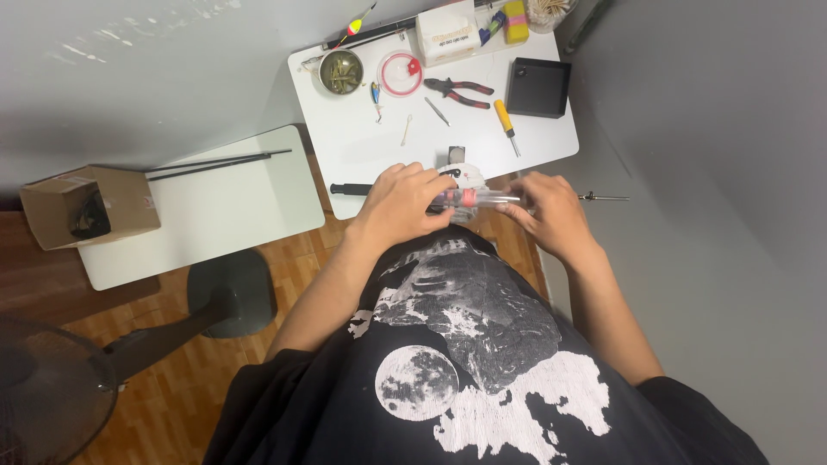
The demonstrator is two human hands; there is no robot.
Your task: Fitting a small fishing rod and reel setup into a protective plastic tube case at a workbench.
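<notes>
Behind hands, white box [447, 34], cardboard box [90, 205]

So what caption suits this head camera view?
Both hands, left hand and right hand, hold a slim rod over a white table.

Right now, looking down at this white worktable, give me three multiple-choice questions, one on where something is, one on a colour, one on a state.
1. Where does the black square tray sit on the white table?
A. far right corner
B. near left edge
C. on the floor

2. What colour are the handles of the pliers?
A. blue
B. red and black
C. green

3. How is the slim clear rod-like tool with a red band held?
A. lying untouched
C. by one hand only
B. between both hands

Answers: 1 A, the tray lies at the table's far right. 2 B, the grips show red and black. 3 B, the left hand and right hand both close round it.
</notes>
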